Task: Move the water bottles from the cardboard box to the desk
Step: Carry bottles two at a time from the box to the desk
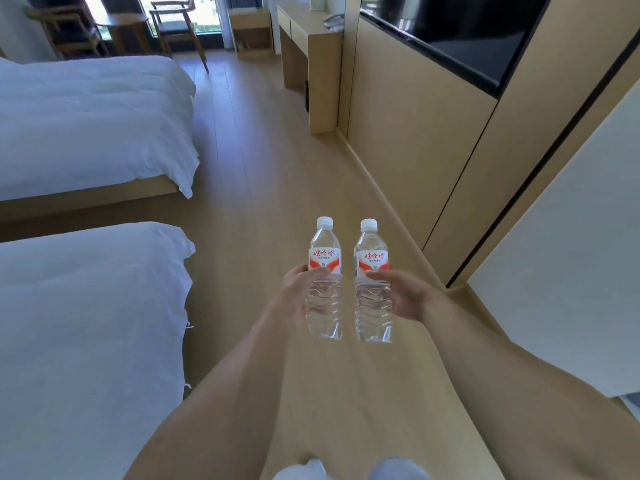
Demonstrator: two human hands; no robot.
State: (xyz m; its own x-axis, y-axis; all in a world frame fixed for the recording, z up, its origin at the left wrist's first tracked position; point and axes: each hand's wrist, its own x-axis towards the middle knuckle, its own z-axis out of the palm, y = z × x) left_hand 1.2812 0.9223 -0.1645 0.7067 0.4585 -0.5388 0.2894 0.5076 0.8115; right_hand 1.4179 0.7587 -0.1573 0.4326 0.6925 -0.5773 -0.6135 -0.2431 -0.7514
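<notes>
Above floor [263, 188], hand-gripped upright bottles [325, 299]

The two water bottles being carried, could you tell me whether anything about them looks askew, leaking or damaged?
Nothing stands out: the left bottle and right bottle are upright, capped and full, one in each hand.

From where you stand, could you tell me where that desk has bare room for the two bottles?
The light wooden desk shows bare top along its near front edge. Its far right end, by the wall, is taken by a grey telephone. The wooden floor aisle between the white beds and the wall panels is open.
</notes>
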